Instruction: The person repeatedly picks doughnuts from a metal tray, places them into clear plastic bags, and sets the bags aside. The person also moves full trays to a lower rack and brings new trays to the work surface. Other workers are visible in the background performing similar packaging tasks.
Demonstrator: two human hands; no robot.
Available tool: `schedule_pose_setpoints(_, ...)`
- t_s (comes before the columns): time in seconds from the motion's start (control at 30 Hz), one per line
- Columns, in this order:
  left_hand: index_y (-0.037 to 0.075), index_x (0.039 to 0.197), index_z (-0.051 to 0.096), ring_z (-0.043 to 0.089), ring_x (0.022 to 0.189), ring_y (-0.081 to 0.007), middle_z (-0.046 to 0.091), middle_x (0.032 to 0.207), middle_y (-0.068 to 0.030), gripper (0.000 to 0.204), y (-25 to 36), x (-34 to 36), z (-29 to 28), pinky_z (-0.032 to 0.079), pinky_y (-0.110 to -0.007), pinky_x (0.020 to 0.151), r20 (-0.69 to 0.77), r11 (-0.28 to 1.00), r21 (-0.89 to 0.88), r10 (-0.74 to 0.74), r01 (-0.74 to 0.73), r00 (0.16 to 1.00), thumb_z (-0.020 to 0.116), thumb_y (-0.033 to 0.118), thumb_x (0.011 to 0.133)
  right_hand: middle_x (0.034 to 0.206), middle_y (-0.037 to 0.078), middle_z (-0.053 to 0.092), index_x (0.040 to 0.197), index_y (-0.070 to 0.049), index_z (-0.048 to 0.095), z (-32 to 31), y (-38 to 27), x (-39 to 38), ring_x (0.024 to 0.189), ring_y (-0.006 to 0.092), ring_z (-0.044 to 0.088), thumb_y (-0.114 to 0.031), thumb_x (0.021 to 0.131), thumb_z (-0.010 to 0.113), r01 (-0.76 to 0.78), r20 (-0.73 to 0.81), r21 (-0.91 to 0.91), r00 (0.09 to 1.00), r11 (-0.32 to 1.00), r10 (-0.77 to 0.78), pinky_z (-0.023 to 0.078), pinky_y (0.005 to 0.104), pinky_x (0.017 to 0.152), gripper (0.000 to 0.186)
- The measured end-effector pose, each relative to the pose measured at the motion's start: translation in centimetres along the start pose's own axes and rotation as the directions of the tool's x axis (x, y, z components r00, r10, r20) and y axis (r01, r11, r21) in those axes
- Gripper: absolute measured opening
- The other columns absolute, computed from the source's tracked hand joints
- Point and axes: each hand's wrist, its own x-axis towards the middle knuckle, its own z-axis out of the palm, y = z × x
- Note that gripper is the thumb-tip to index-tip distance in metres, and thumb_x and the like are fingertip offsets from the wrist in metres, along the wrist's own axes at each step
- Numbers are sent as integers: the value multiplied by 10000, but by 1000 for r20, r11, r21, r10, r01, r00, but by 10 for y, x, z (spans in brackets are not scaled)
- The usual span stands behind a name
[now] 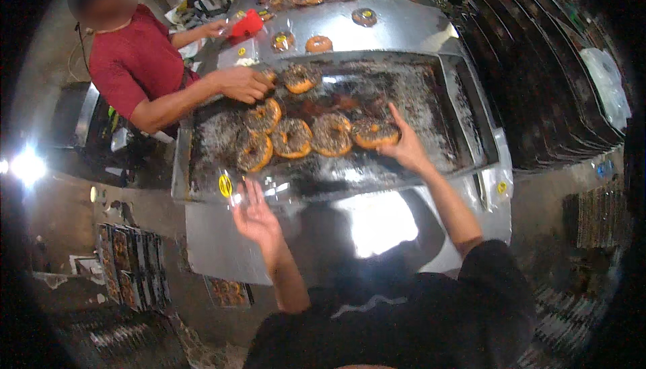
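My left hand is palm up at the near edge of a dark, worn baking tray, fingers stretched into a clear plastic bag with a yellow label. My right hand spans the right edge of a seed-topped doughnut, thumb at its near side and a finger reaching past its far side. To its left, several similar doughnuts lie in a loose cluster on the tray. Another doughnut sits farther back.
A co-worker's hand reaches over the tray's left side; their other hand is near a red object. Wrapped doughnuts and a plain doughnut lie on the metal table. Stacked trays stand at the right.
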Motion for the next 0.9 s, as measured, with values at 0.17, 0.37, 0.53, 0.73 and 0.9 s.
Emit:
schedule_pose_setpoints(0.17,59,1195,336,429,1140,-332,414,1204,-176,388,-38,-42,41,361,-452,991,35,977,-61,-202,204,979,440,222,857,1147,169,502,1323,-19,326,40,-73,-100,1033,336,466,13,467,705,552,-69,-482,750,680,-658,379,418,882,936)
schedule_pose_setpoints(0.37,68,1353,162,472,1103,-296,421,1248,-180,518,-52,-94,51,432,-400,909,357,912,373,-312,172,880,342,36,868,1053,160,529,1298,43,319,45,-90,-142,948,327,506,-84,493,764,537,-142,-417,758,733,-636,425,396,777,928)
schedule_pose_setpoints(0.53,4,1277,323,493,1092,-270,473,1206,-156,453,-48,-123,44,415,-382,929,443,839,204,-538,504,717,413,157,860,1046,192,557,1336,72,225,73,-97,-153,846,320,529,-121,522,779,401,-339,-409,767,819,-545,449,396,714,1003)
schedule_pose_setpoints(0.73,-4,1196,402,516,1035,-187,533,1126,-120,379,-22,-123,24,423,-322,879,298,584,443,-812,681,502,451,150,853,1039,167,479,1355,-30,210,91,-75,-171,863,311,534,-165,599,767,255,-557,58,811,965,-181,462,385,757,949)
schedule_pose_setpoints(0.9,18,1068,538,539,876,-110,593,980,-50,255,-39,-154,-25,444,-252,750,545,677,685,-721,269,428,546,95,825,787,150,639,822,4,641,12,-86,-128,682,290,620,-102,743,618,21,-282,-231,956,973,-87,480,354,612,134)
